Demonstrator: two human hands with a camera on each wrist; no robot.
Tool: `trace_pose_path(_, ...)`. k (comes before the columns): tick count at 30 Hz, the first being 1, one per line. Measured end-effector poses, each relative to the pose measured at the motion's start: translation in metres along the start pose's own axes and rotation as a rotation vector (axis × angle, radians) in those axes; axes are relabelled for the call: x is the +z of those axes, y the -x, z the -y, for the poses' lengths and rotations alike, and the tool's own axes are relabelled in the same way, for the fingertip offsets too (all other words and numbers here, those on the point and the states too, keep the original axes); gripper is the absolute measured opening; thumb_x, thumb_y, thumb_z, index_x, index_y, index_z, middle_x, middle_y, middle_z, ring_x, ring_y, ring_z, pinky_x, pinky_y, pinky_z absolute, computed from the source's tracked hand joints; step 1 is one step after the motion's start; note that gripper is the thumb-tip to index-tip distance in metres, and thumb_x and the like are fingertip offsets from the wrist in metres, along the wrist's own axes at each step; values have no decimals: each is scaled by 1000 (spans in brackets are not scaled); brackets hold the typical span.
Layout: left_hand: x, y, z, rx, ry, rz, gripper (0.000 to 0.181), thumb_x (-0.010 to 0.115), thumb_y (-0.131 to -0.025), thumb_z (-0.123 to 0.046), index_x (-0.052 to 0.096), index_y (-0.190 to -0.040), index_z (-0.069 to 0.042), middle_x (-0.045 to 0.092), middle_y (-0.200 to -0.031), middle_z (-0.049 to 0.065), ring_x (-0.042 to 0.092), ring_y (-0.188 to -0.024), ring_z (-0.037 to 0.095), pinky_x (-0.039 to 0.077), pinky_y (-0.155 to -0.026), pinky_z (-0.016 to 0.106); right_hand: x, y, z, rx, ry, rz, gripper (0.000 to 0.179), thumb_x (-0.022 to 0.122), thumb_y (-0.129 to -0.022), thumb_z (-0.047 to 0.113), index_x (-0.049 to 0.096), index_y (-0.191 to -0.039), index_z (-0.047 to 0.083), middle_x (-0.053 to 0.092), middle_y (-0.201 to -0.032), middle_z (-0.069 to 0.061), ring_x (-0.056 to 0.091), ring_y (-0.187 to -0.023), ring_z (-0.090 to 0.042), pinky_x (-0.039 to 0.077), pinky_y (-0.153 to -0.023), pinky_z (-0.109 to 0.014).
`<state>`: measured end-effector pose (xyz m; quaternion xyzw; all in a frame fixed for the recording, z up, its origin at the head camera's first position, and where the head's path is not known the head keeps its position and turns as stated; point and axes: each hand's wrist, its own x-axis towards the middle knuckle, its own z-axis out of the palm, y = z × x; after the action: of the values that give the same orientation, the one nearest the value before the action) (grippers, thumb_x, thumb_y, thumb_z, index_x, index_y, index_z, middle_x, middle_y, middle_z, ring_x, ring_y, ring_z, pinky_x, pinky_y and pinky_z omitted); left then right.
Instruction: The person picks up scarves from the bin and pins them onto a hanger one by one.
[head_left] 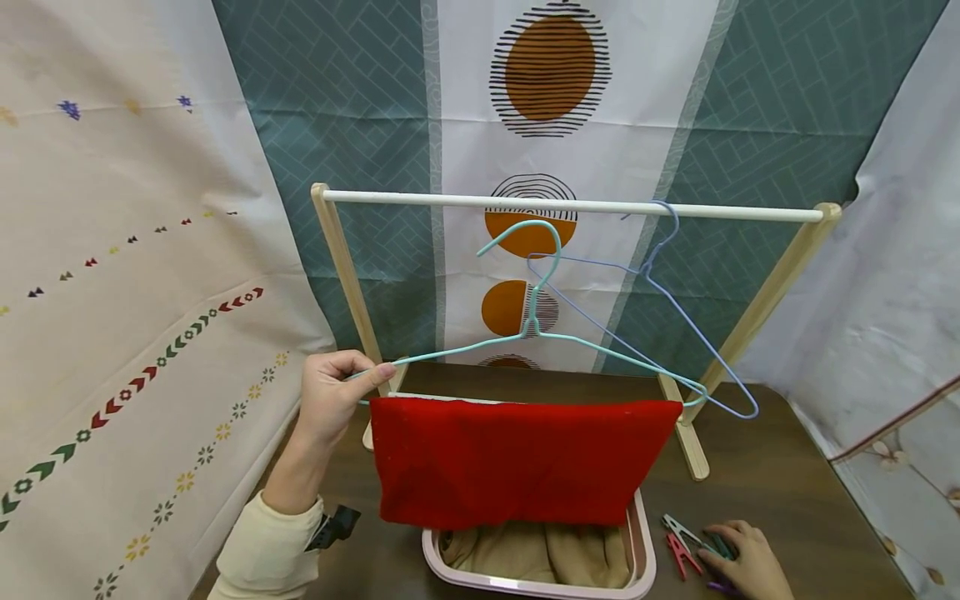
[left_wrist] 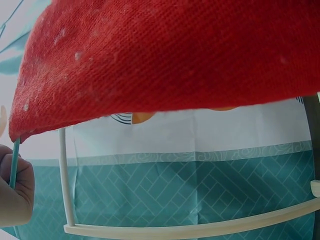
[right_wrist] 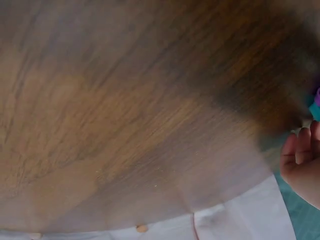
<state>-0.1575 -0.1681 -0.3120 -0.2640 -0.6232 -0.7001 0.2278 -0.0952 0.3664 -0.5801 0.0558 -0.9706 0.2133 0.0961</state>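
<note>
Red cloth (head_left: 525, 462) hangs on the mint hanger (head_left: 533, 325) pinched in my left hand (head_left: 333, 396), above a pink basket (head_left: 646, 554); well apart, my right hand (head_left: 746, 560) is at some clothespins (head_left: 681, 554), whether gripping I can't tell.

Printed cloth hangings (head_left: 157, 275) wall in what looks like a makeshift home-laundry corner: a wood-grained worktop (head_left: 780, 475) carries a clothes rack (head_left: 442, 200), a pink basket (head_left: 643, 533) of fabric (head_left: 555, 554) and some pegs (head_left: 679, 552). The room beyond the hangings is hidden.
</note>
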Motion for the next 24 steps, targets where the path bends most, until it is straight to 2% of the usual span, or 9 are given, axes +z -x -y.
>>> trace_pose_path(8,0,0,2,19,7,-5,28,60,-72,21,65,-58,-2,51,-50,-2,32,-45,10,23,-39,26,1,2,4,7,1,-37,34,80,-65,30,68,-88,7,59,-85,-7,53,-79,-30,44,-65,-46)
trace_pose_path(15,0,1,2,30,9,-17,31,60,-71,22,66,-58,-5,51,-50,-3,32,-45,10,23,-40,26,-4,5,6,46,-11,66,33,79,-65,30,68,-87,8,58,-84,-5,54,-75,-26,43,-63,-41)
trace_pose_path(18,1,1,2,30,11,-17,33,59,-71,22,66,-58,-7,51,-50,-3,32,-45,10,23,-40,26,-5,6,6,77,-10,84,28,78,-67,28,69,-86,9,58,-81,-2,54,-71,-20,43,-61,-37)
trace_pose_path(21,2,1,3,33,12,-11,34,60,-71,22,66,-58,-8,51,-50,-3,32,-45,10,23,-40,26,-4,7,6,84,-6,54,23,79,-66,24,69,-82,9,58,-78,0,53,-66,-17,44,-59,-35)
trace_pose_path(24,3,0,4,38,23,-7,29,60,-71,23,64,-57,-2,51,-50,-3,31,-45,10,23,-40,26,-2,7,5,78,1,7,21,79,-66,22,68,-78,9,60,-79,-2,57,-68,-22,47,-61,-40)
